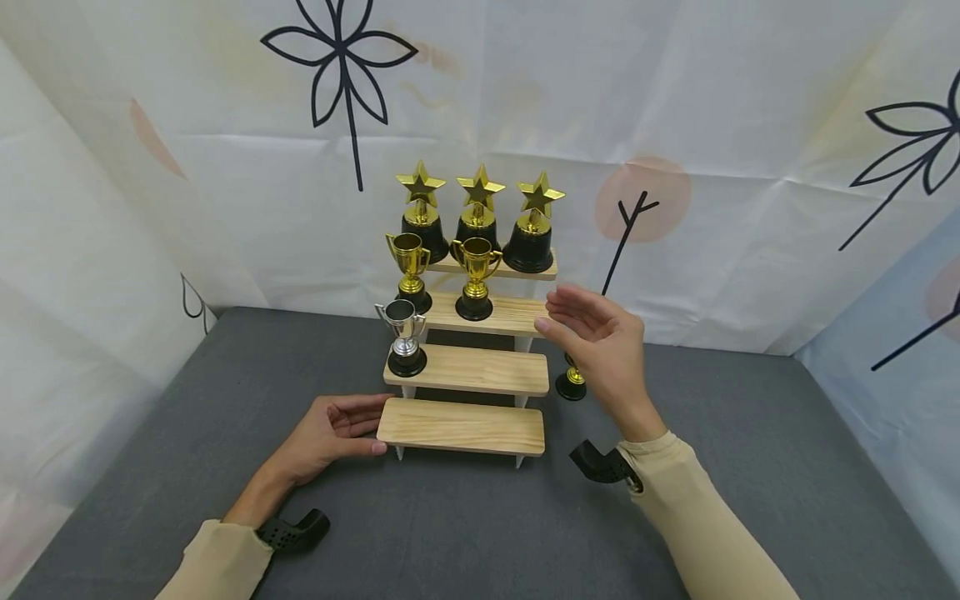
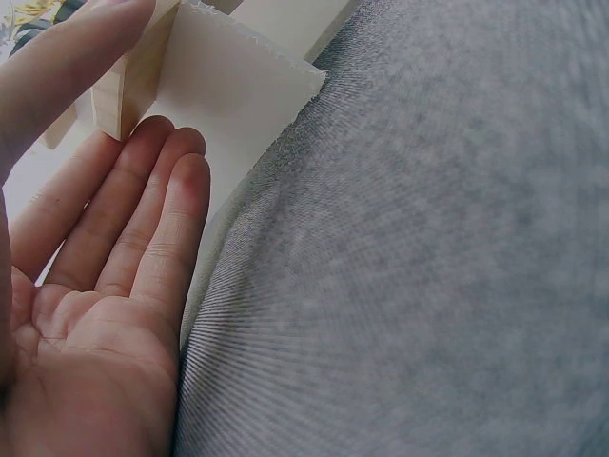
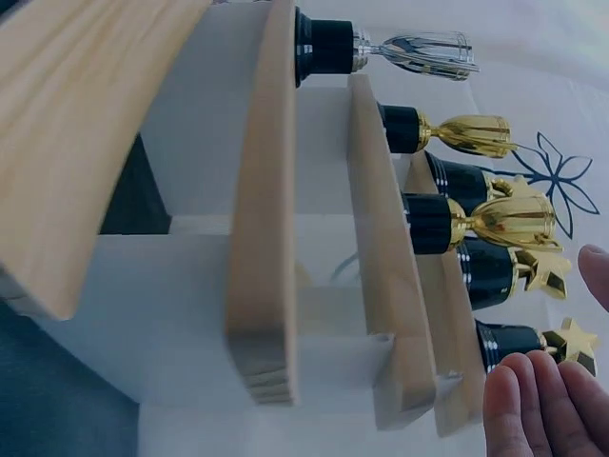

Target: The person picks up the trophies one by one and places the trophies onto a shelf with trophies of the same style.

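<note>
A stepped wooden shelf stand point(image 1: 467, 425) with white supports stands on the table. My left hand point(image 1: 337, 437) is at the left end of its lowest step, fingers nearly straight; the left wrist view shows its fingertips point(image 2: 190, 181) by the board's end. Beside the right end of the second step from the top, my right hand point(image 1: 603, 346) is raised with thumb and fingers apart and nothing between them. One gold trophy cup point(image 1: 412, 254) and another gold trophy cup point(image 1: 477, 258) stand on that step. A silver trophy cup point(image 1: 405, 329) stands a step lower, at the left.
Three gold star trophies point(image 1: 535, 212) line the top step. Right of the stand, another trophy point(image 1: 572, 383) stands on the grey table point(image 1: 465, 533), partly hidden behind my right hand. A white patterned cloth point(image 1: 525, 100) hangs close behind.
</note>
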Tool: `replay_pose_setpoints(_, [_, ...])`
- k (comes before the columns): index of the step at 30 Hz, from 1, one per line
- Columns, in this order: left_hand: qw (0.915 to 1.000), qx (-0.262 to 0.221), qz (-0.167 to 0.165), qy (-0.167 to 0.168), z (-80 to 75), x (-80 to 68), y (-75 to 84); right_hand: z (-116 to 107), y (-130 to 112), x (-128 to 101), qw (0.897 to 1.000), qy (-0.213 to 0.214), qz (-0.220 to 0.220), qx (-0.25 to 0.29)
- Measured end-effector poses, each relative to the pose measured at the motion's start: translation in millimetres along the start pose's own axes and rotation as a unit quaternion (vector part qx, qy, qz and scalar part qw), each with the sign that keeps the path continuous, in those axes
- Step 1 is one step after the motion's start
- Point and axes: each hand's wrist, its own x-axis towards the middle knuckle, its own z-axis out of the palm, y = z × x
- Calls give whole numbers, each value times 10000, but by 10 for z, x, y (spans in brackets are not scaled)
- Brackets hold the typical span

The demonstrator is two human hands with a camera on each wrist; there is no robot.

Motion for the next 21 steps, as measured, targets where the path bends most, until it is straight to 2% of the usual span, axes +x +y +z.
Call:
replay_pose_setpoints(11, [10000,23,-2,-35,-6,-4,-8,-133,119,-195,9973,551,240,419])
replay_pose_setpoints(21, [10000,59,22,-23,-5,-6,-8,-243,170,-267,9956,824,313,320])
